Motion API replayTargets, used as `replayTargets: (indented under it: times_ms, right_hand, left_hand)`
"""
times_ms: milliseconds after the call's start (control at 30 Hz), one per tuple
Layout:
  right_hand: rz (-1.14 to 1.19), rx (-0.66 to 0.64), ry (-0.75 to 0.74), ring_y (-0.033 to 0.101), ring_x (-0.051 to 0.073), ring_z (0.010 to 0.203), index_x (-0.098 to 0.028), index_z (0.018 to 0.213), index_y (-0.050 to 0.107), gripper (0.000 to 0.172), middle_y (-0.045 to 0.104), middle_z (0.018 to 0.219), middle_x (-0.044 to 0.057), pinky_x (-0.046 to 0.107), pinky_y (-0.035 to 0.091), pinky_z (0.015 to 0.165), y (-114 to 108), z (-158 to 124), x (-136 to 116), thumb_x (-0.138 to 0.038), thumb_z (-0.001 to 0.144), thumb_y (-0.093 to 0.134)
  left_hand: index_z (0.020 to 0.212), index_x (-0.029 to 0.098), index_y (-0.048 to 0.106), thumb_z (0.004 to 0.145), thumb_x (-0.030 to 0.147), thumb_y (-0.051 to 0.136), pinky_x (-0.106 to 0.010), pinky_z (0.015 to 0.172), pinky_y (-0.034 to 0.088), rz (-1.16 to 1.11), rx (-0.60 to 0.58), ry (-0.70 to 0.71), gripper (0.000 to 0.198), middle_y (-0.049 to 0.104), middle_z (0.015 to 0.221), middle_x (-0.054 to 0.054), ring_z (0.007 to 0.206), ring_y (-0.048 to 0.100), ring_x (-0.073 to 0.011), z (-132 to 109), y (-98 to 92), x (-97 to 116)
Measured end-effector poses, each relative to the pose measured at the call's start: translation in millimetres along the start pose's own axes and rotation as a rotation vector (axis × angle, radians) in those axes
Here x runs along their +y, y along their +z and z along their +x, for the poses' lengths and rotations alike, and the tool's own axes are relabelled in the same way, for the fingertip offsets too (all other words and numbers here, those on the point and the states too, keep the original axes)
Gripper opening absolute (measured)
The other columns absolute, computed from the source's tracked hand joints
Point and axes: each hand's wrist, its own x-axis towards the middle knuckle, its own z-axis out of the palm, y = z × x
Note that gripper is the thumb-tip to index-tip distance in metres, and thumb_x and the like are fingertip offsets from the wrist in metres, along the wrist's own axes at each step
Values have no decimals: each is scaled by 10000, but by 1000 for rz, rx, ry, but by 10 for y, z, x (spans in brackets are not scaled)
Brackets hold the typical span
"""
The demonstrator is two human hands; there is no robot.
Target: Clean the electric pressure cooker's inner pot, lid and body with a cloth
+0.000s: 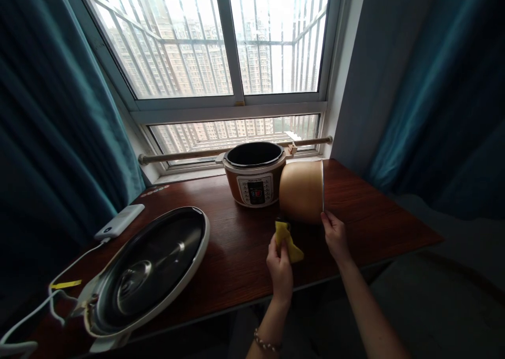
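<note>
A gold inner pot lies on its side on the wooden table, its mouth turned to the right. My right hand pinches the pot's lower rim. My left hand is closed on a yellow cloth, just below the pot's base. The open cooker body, with a button panel on its front, stands right behind the pot, touching it or nearly so.
The cooker lid lies upside down at the table's front left, overhanging the edge. A white power bank with a white cable sits at the left edge. Window and rail stand behind; teal curtains hang on both sides.
</note>
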Motion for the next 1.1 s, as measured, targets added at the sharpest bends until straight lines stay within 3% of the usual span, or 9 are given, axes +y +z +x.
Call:
replayTargets:
  times_ms: [67,133,233,333,567,833,900,1000,1100]
  right_hand:
    - [16,6,18,557,196,778,-119,913,660,391,652,808,56,302,420,740,30,-44,-58,-460,809,501]
    - [54,11,35,557,196,796,-122,924,663,373,652,820,53,303,418,756,73,-113,-121,-442,809,509]
    - [172,-3,78,560,186,781,-135,933,668,341,659,834,43,286,431,726,133,-231,-239,-419,787,549]
    - [286,-12,150,546,165,664,-134,907,672,355,654,749,31,249,424,574,158,-309,-387,-440,746,592]
    - [224,55,166,519,156,599,-129,822,674,430,603,633,20,245,402,537,206,-272,-644,-537,737,568]
    - [401,94,259,546,162,575,-133,781,653,372,615,630,22,255,413,511,185,-185,-861,-495,694,636]
    - [453,94,303,547,160,555,-135,762,646,353,608,608,17,253,411,488,159,-169,-923,-475,669,662]
    - [456,117,320,534,148,540,-138,752,639,337,590,580,7,243,400,472,148,-167,-942,-461,662,670]
    - [397,186,259,520,136,550,-131,745,635,343,582,583,4,233,391,488,164,-199,-891,-468,683,652]
  left_hand:
    - [1230,167,475,885,322,414,-362,925,426,-58,119,77,383,582,1163,-103,1072,546,-215,48,-15,204]
    - [1282,186,433,890,285,404,-389,996,370,35,96,295,405,524,1261,-100,1178,473,-223,109,0,393]
    - [1344,210,373,892,197,354,-446,1082,254,303,-159,638,453,406,1391,-74,1311,309,-225,190,56,531]
    - [1359,220,361,882,172,347,-474,1098,216,506,-327,759,479,407,1396,-55,1335,268,-230,213,85,457]
    - [1400,191,267,887,150,321,-488,1104,193,483,-22,572,518,334,1436,-92,1356,211,-234,33,15,27]
    - [1163,252,590,826,198,461,-502,1072,261,454,-218,561,366,596,1202,-65,1220,444,-269,-251,-83,-410]
    - [1193,230,568,841,235,450,-464,1080,258,386,-116,456,372,574,1233,-74,1239,424,-254,-243,-102,-407]
    - [1239,168,517,872,345,415,-391,1049,316,119,40,121,420,545,1261,-107,1227,439,-236,-171,-104,-305]
    - [1181,131,549,848,440,453,-345,945,416,-164,-19,-125,465,613,1156,-115,1116,536,-241,-94,-109,-166]
